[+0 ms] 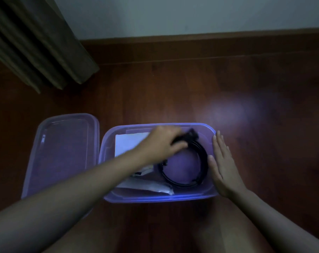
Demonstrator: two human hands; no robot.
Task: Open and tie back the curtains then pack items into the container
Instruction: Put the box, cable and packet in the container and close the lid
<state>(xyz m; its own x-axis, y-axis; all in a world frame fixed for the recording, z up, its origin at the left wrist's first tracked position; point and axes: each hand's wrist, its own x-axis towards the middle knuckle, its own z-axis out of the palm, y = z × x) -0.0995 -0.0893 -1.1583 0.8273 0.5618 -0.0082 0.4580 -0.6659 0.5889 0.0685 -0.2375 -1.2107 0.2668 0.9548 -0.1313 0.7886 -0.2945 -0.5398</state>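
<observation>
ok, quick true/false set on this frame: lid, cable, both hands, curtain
1. The lid is shut on the container. False: it lies on the floor to the left of the open container.
2. The left hand grips the black coiled cable inside the container. True.
3. The right hand holds a white packet. False: it holds nothing and its fingers lie straight against the container's right side.
4. White paper lies in the left part of the container. True.
5. The curtain hangs at the upper right. False: it is at the upper left.
</observation>
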